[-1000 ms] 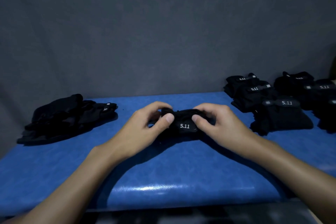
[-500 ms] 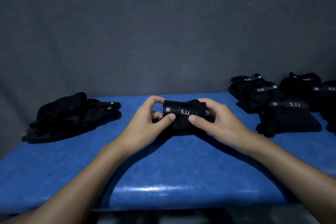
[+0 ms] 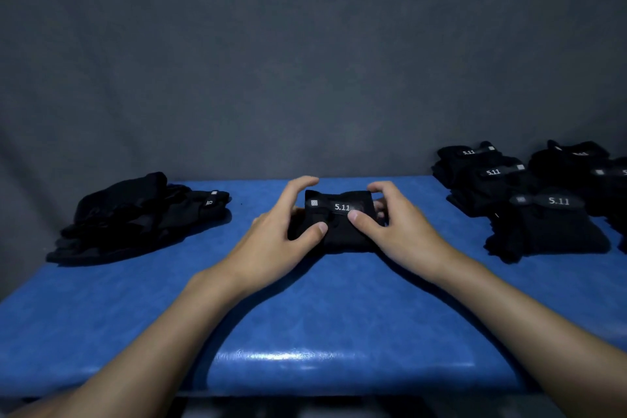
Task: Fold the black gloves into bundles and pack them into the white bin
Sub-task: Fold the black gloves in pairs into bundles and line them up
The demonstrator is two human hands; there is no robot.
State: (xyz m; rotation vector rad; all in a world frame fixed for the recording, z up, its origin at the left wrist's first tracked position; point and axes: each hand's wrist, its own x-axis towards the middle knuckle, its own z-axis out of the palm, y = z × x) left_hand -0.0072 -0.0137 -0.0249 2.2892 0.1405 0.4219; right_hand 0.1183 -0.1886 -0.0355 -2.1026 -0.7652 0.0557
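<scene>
left fingers (image 3: 307, 181): arched over the far-left corner of the glove bundle (image 3: 334, 237); can't tell if the tips touch it
left thumb (image 3: 320, 228): pressed on the bundle's near face, below the strap
right fingers (image 3: 383, 187): curled over the far-right corner
right thumb (image 3: 354, 215): pad on the strap, just right of the white "5.11" print
left hand (image 3: 271, 241): grips the bundle's left end, forearm running in from the lower left
right hand (image 3: 403, 234): grips the right end, thumbs near each other but apart
bundle: black, folded compact, strap side up, resting on the blue table (image 3: 305, 316) mid-width, near the far edge
loose gloves (image 3: 135, 214): flat untidy black heap, far left of the table, well apart from the hands
folded bundles (image 3: 543, 214): several, far right, in rows, touching one another, "5.11" straps up
backdrop (image 3: 305, 61): plain grey cloth behind the table
</scene>
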